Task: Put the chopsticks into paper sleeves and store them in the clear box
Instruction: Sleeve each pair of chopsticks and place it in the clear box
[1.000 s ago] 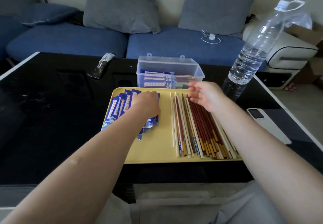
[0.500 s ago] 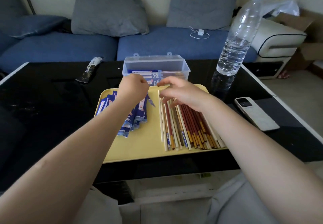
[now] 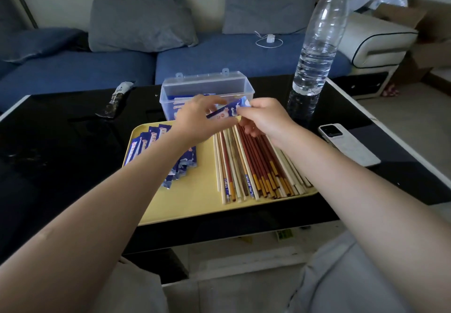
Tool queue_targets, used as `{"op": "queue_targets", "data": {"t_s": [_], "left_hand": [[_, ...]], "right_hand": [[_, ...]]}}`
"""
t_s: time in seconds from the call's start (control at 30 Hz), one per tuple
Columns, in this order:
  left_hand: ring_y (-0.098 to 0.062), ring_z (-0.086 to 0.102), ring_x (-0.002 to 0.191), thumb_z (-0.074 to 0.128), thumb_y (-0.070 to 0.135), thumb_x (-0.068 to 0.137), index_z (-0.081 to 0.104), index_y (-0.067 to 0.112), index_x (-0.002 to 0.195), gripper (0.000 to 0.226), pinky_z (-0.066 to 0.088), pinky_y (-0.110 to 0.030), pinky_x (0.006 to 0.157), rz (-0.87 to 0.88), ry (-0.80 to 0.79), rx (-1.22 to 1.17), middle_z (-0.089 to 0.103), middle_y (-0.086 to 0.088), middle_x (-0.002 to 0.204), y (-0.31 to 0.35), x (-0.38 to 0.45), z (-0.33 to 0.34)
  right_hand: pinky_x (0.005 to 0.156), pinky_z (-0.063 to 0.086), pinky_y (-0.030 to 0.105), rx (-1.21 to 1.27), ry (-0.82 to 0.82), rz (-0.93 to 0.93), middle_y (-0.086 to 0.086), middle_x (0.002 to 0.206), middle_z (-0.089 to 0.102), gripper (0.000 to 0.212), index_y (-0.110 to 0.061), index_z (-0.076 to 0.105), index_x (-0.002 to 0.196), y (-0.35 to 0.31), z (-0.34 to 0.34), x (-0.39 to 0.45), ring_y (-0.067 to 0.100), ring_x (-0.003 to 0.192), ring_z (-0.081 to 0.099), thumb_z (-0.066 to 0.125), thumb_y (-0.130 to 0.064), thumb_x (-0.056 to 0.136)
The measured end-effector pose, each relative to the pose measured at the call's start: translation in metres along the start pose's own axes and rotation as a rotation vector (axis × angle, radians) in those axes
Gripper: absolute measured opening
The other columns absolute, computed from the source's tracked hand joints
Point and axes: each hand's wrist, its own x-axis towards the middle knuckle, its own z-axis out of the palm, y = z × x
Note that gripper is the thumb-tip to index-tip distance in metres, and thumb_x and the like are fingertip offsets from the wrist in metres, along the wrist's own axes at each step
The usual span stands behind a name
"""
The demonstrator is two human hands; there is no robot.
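A fan of blue printed paper sleeves point(image 3: 156, 146) lay on the left half of the flat yellow plastic tray point(image 3: 195, 200). Above the tray's far edge, the left hand point(image 3: 195, 120) gripped one blue paper sleeve point(image 3: 229, 111) in curled fingers, while the right hand point(image 3: 264, 117) pinched that sleeve's other end between thumb and fingers. Behind them stood the clear lidded plastic box point(image 3: 207, 88), some sleeves already inside. Red and pale bare chopsticks point(image 3: 253, 166) lay in rows on the tray's right half.
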Motion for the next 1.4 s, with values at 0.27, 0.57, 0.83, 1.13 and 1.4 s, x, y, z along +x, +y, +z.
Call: {"op": "queue_targets", "data": {"t_s": [0.27,0.57,0.83,1.13,1.4], "left_hand": [[-0.017,0.066,0.067,0.047,0.046,0.101,0.067,0.015,0.091,0.037,0.055,-0.030,0.064,-0.193,-0.243,0.330,0.069,-0.005,0.080,-0.005,0.001,0.021],[-0.024,0.062,0.060,0.052,0.012,0.099,0.055,0.002,0.096,0.011,0.059,-0.037,0.063,-0.672,-0.392,-0.412,0.062,-0.013,0.074,-0.001,-0.007,0.023],[-0.023,0.056,0.052,0.059,0.013,0.095,0.054,0.004,0.080,0.019,0.054,-0.028,0.050,-0.643,-0.466,-0.320,0.055,-0.012,0.061,-0.009,-0.008,0.030],[-0.012,0.047,0.045,0.066,0.017,0.094,0.055,0.006,0.090,0.016,0.052,-0.025,0.046,-0.631,-0.414,-0.420,0.051,-0.006,0.062,-0.009,-0.006,0.027],[-0.013,0.046,0.043,0.070,0.021,0.088,0.054,0.009,0.084,0.020,0.049,-0.028,0.052,-0.565,-0.451,-0.350,0.053,-0.003,0.056,-0.009,-0.004,0.021]], "right_hand": [[0.051,0.051,0.027,-0.655,-0.063,0.218,0.006,0.072,0.066,0.052,-0.004,0.065,0.097,0.014,-0.002,0.004,0.020,0.055,0.065,0.036,-0.046,0.106],[0.054,0.041,0.027,-1.130,-0.235,0.201,0.005,0.075,0.056,0.028,-0.013,0.049,0.078,0.007,0.008,-0.005,0.018,0.061,0.054,0.057,-0.028,0.100],[0.052,0.045,0.028,-0.998,-0.130,0.188,0.008,0.065,0.066,0.022,-0.004,0.062,0.091,0.012,0.006,0.003,0.017,0.049,0.059,0.057,-0.022,0.101],[0.043,0.040,0.023,-0.004,-0.062,0.003,0.009,0.084,0.073,0.027,-0.023,0.061,0.121,-0.006,-0.018,0.005,0.012,0.052,0.057,0.061,-0.011,0.097],[0.055,0.054,0.022,0.520,-0.147,0.000,0.013,0.097,0.077,0.012,-0.004,0.064,0.107,-0.019,-0.022,0.004,0.023,0.080,0.075,0.057,-0.011,0.102]]}}
